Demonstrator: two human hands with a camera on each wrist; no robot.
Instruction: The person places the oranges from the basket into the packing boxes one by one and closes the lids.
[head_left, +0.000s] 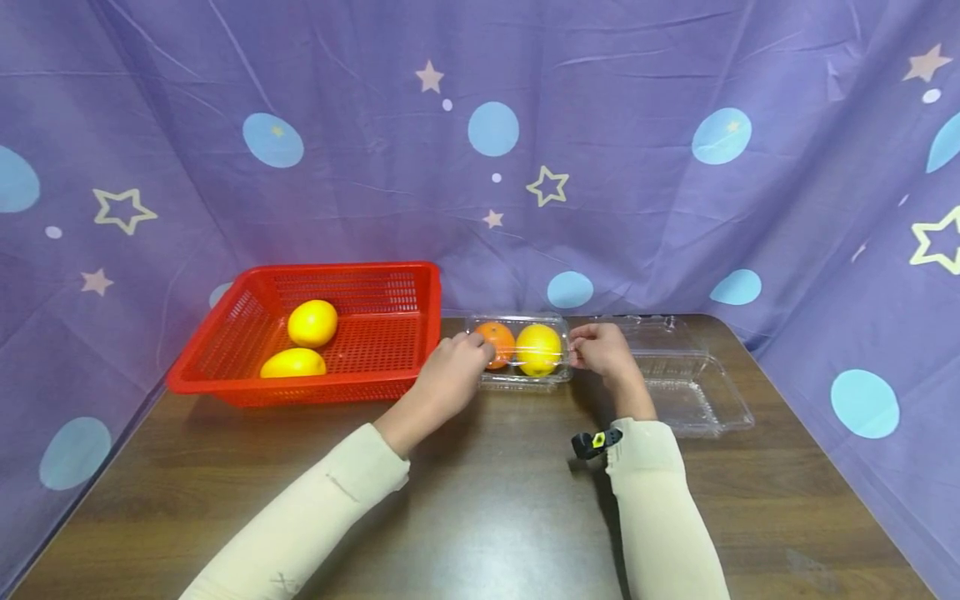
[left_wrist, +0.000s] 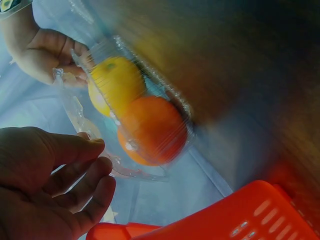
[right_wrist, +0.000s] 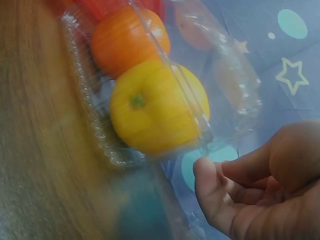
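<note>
Fruit sits inside a clear plastic clamshell box (head_left: 525,354) near the middle of the dark wooden tabletop (head_left: 480,500): an orange (head_left: 497,342) on the left and a yellow fruit (head_left: 538,348) just beside it on the right, the two touching. The left hand (head_left: 450,371) is at the box's left end, fingers (left_wrist: 85,175) loosely curled with their tips at the edge of the plastic; whether they truly pinch the rim cannot be told, since the wrist view shows a small gap. The right hand (head_left: 602,350) is at the box's right end, its fingers (right_wrist: 212,187) curled, thumb and fingertips touching the lid's edge in the head view. Both arms wear cream sleeves. Just left of the box stands a red plastic basket (head_left: 247,329) holding two more yellow fruits (head_left: 312,322). Right of the hands lies a second clear box (head_left: 690,392), open and flat on the tabletop. Purple cloth (head_left: 637,167) printed with stars and blue dots hangs behind.
</note>
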